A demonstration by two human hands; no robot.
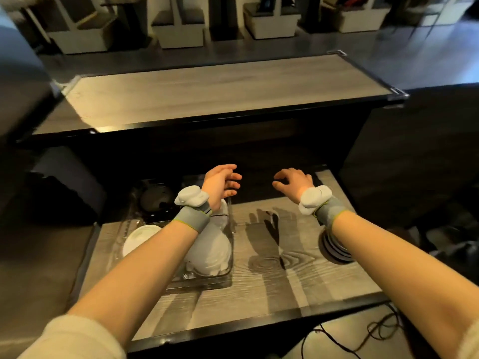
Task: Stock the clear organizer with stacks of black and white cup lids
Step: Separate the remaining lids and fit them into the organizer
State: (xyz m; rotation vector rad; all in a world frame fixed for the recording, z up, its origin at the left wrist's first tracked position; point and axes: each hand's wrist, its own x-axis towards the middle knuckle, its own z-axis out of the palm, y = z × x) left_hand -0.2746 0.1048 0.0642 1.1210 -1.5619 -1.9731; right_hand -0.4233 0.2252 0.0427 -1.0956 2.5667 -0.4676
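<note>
The clear organizer (231, 229) stands on the left half of a low wooden table (272, 281). White lids (212, 252) fill its near right compartment, one white lid (140, 239) lies in the near left one, and black lids (155, 199) sit in the far left one. A stack of black lids (335, 251) rests on the table at the right, partly hidden under my right forearm. My left hand (223, 183) hovers over the organizer's far end with fingers apart and nothing in it. My right hand (294, 181) is raised beyond the table's far edge, fingers curled apart, holding nothing.
A higher wooden counter (220, 92) runs across behind the table. Dark bags (59, 187) lie on the floor at the left. Black cables (373, 330) trail on the floor by the near right corner. Benches and tables stand at the back of the room.
</note>
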